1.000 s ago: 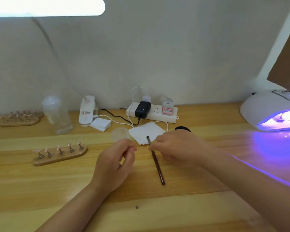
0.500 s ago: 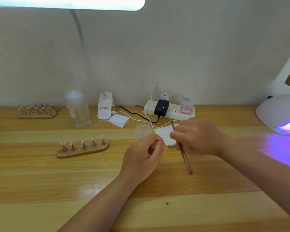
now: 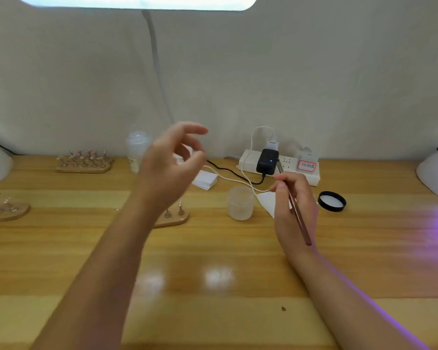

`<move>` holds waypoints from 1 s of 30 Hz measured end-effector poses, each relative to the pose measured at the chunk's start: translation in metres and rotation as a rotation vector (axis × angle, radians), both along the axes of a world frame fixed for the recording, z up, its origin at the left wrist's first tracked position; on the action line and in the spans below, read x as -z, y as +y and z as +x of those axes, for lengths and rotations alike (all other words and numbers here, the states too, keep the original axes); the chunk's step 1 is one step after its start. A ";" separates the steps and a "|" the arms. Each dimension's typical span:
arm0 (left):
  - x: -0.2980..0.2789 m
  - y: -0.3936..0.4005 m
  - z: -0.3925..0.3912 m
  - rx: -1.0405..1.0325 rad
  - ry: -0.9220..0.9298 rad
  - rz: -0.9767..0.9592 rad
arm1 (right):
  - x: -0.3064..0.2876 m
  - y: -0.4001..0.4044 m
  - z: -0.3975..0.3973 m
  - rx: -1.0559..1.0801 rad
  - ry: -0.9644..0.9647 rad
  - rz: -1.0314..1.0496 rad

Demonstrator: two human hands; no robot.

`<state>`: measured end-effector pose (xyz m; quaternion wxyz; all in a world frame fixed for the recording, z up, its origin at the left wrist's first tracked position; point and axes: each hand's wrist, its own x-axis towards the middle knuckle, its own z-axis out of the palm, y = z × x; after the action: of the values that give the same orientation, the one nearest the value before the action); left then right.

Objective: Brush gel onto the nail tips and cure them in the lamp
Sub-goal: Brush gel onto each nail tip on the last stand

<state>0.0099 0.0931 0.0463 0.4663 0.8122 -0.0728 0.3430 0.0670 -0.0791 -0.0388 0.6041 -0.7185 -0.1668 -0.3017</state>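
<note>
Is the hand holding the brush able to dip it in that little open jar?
Probably yes. The right hand grips the brush just beside the jar, whose lid lies off, with nothing between them.

One head cam, wide-angle, looks fwd & down over wooden table [image 3: 213,311] toward wall [image 3: 314,72], close-in.

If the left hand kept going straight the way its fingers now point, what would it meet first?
The left hand is raised, fingers pointing right and away toward the wall. Probably nothing soon: it looks higher than the power strip in that direction, though depth is unclear.
</note>
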 end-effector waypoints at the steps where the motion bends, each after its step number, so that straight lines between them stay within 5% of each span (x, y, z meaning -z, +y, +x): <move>1: -0.008 0.021 -0.004 -0.052 0.111 0.053 | 0.000 0.000 0.001 0.001 0.008 0.003; 5: 0.000 0.084 -0.023 -0.303 0.757 0.400 | 0.002 0.001 0.001 -0.019 0.036 -0.016; 9: 0.026 0.100 -0.025 -0.221 1.091 0.301 | 0.002 0.002 0.000 -0.062 0.053 -0.048; 14: 0.044 0.102 -0.021 -0.227 1.027 0.299 | 0.001 0.002 -0.001 -0.087 0.053 -0.070; 23: 0.029 0.067 -0.021 -0.025 1.015 0.575 | 0.000 0.001 -0.001 -0.116 0.092 -0.025; 30: 0.054 0.016 -0.002 0.182 0.795 0.537 | -0.003 -0.005 -0.002 -0.079 0.158 0.100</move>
<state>0.0079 0.1087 -0.0081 0.2599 0.9622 -0.0457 -0.0666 0.0652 -0.0845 -0.0362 0.6620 -0.7018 -0.1314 -0.2280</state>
